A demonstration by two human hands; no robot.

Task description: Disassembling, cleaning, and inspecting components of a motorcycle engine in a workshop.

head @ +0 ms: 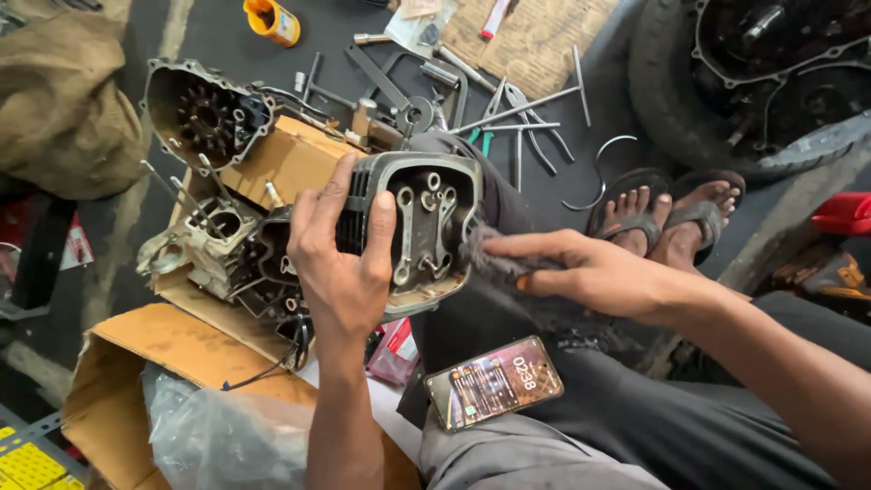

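This is a motorcycle repair workshop, with the work done sitting on the dark floor [227,36]. Long T-handle wrenches [517,109] and other hand tools lie scattered at the far middle. An opened engine crankcase [204,249] sits on flattened cardboard [290,159] at the left, with a clutch cover [204,113] behind it. At the far right lie a tyre [658,91] and another engine casing [780,54]. A greasy sack [59,104] slumps at the far left.

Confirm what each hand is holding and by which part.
Left hand grips the finned cylinder head around its left side, thumb on the open face. Right hand presses a dark rag against the head's right edge.
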